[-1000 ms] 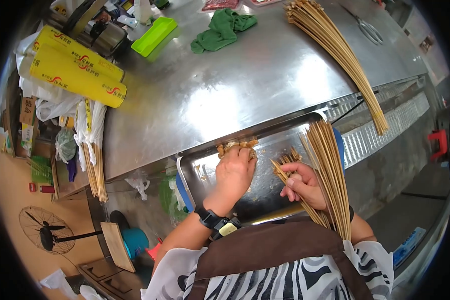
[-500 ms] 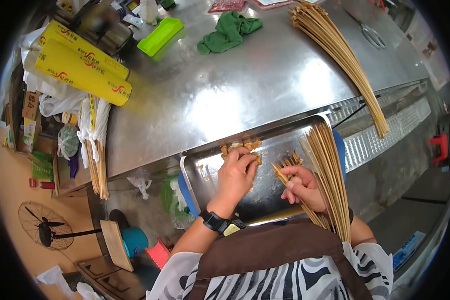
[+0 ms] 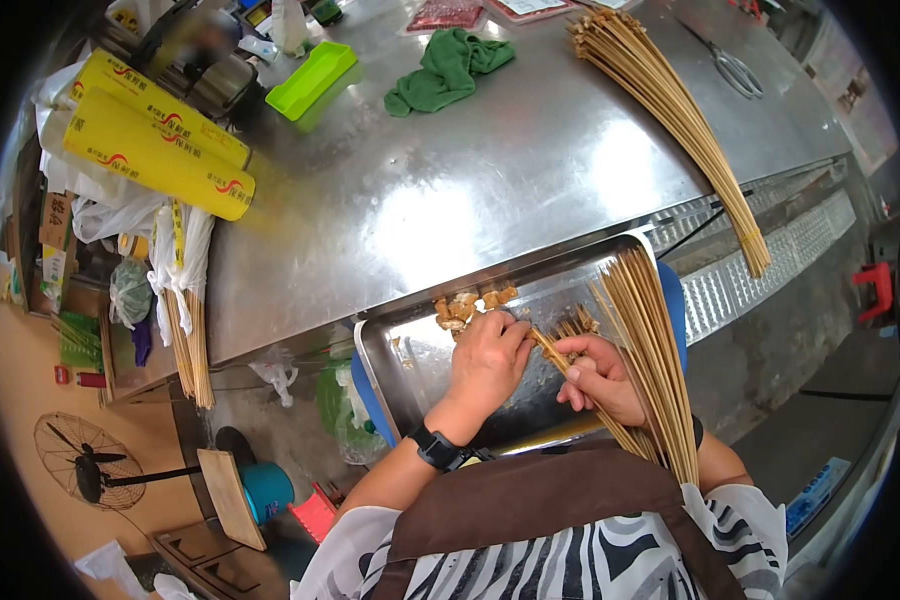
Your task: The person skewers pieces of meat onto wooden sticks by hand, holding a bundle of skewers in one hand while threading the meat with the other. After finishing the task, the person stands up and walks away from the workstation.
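Note:
Over the metal tray [image 3: 370, 345], my left hand [image 3: 490, 358] is closed in a pinch at the tips of the thin sticks; what it pinches is hidden by the fingers. Brown food pieces [image 3: 457, 308] lie in the tray just beyond it. My right hand [image 3: 602, 380] is wrapped round several wooden skewers [image 3: 625, 432], whose points face my left hand. A larger bundle of skewers [image 3: 655, 340] leans across the tray's right side, beside my right hand. More food pieces sit near the skewer tips.
On the steel table [image 3: 350, 220] are a green cloth [image 3: 450, 72], a lime-green tray [image 3: 312, 80], yellow film rolls [image 3: 150, 160], scissors [image 3: 735, 72] and a long skewer bundle [image 3: 670, 100] overhanging the edge. Bagged sticks [image 3: 185, 300] stand left. A fan [image 3: 88, 465] is at lower left.
My left hand has moved right, from the food pieces to the skewer tips by my right hand. More of the food pieces now shows. My right hand keeps its hold.

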Available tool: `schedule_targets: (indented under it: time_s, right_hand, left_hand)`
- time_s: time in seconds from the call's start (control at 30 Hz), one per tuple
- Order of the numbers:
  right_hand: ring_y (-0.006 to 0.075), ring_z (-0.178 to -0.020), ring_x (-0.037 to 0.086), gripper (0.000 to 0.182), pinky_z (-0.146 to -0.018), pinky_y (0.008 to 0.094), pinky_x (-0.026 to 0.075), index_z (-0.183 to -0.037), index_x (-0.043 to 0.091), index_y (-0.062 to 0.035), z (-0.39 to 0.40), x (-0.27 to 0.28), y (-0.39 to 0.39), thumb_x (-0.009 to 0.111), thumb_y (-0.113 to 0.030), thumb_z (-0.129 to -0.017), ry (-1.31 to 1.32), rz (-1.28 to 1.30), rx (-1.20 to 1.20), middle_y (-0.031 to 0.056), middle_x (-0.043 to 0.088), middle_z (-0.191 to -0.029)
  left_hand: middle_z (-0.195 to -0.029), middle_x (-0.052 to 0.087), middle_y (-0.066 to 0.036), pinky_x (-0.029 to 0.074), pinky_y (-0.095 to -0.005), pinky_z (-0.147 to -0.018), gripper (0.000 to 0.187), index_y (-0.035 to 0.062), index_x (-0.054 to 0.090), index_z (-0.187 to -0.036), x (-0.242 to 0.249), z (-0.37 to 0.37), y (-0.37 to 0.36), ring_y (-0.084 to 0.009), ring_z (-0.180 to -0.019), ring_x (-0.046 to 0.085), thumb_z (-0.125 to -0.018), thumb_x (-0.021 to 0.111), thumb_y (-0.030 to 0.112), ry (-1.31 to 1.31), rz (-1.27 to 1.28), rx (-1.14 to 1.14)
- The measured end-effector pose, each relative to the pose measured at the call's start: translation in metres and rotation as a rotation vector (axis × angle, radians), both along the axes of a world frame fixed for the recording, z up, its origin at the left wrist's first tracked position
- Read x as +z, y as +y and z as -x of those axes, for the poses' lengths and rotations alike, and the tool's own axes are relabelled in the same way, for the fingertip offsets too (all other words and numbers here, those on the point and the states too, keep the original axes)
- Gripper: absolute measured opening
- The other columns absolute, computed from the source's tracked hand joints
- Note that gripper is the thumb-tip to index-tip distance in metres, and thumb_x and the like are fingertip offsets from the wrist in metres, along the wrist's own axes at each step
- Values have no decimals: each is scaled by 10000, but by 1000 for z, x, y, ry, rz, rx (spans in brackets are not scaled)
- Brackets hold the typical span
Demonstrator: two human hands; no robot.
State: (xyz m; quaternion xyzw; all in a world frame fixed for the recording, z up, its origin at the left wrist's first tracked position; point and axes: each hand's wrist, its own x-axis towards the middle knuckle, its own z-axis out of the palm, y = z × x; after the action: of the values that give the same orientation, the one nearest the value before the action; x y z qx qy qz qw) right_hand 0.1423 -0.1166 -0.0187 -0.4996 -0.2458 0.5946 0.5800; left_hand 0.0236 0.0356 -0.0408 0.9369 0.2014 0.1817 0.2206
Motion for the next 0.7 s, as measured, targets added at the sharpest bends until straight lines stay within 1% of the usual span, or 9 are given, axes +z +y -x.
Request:
schedule_targets:
  time_s: [0.13, 0.2, 0.23, 0.3, 0.33, 0.4, 0.5, 0.63, 0.7]
  right_hand:
    - [65, -613, 479, 330, -700, 234, 459, -1233, 357, -18, -1, 1, 1, 418, -117, -925, -1, 7, 7, -5, 478, -641]
    - [64, -613, 481, 331, -698, 235, 460, -1231, 355, -12, -1, -1, 1, 420, -118, -924, -1, -19, -1, -6, 479, -643]
    - [64, -613, 481, 331, -698, 235, 460, -1231, 355, -12, -2, 1, 1, 420, -118, -924, -3, -19, 1, -6, 479, -643]
    - [64, -611, 483, 333, -683, 230, 456, -1230, 355, -8, -2, 5, 2, 423, -118, -924, -15, 13, 2, -6, 485, -640]
    - [64, -611, 483, 333, -683, 230, 456, -1230, 355, -8, -2, 5, 3, 423, -118, -924, -14, 13, 8, -6, 485, -640]
    - [62, -612, 488, 337, -666, 221, 450, -1233, 358, -7, -2, 5, 3, 427, -120, -923, -20, 19, 17, -7, 490, -637]
    - [61, -613, 491, 341, -656, 214, 445, -1239, 365, -12, -2, 6, 3, 428, -122, -923, -32, 18, 12, -7, 493, -632]
    - [60, -614, 493, 343, -653, 211, 444, -1246, 370, -18, -2, 6, 4, 427, -121, -924, -47, 15, 31, -9, 492, -632]
    - [59, -611, 491, 341, -653, 212, 444, -1248, 374, -23, -2, 7, 4, 426, -119, -925, -45, 17, 32, -11, 489, -630]
  left_hand:
    - [-773, 533, -58, 463, -340, -638, 178, 58, 635, -864, -4, 0, 1, -256, -756, 558, -693, 666, 95, -47, -37, -26]
    - [-811, 594, -60, 492, -313, -644, 159, 40, 629, -909, -5, 3, 3, -218, -740, 595, -756, 643, 81, -66, 138, 25]
    - [-811, 594, -60, 492, -313, -644, 159, 40, 629, -909, -6, 5, 5, -218, -740, 595, -756, 643, 81, -68, 138, 26]
    - [-919, 634, -90, 520, -290, -690, 161, 13, 608, -986, -10, 11, 10, -179, -787, 622, -833, 584, 57, -256, 1321, 211]
    - [-919, 634, -90, 520, -290, -690, 161, 13, 608, -986, -10, 13, 11, -179, -787, 622, -833, 584, 57, -260, 1320, 216]
    - [-1010, 619, -129, 522, -289, -762, 201, -20, 568, -1065, -7, 14, 13, -165, -861, 616, -875, 522, 26, -313, 1538, 149]
    - [-1015, 616, -146, 515, -295, -781, 229, -35, 550, -1094, 0, 13, 10, -186, -881, 618, -873, 508, 9, -333, 1679, 143]
    - [-1026, 612, -155, 505, -307, -806, 253, -43, 535, -1117, 7, 11, 9, -193, -894, 615, -885, 509, 53, -363, 1731, 66]
    - [-1037, 613, -158, 505, -315, -803, 234, -27, 563, -1087, 12, 10, 9, -191, -877, 619, -887, 498, 77, -347, 1759, 58]
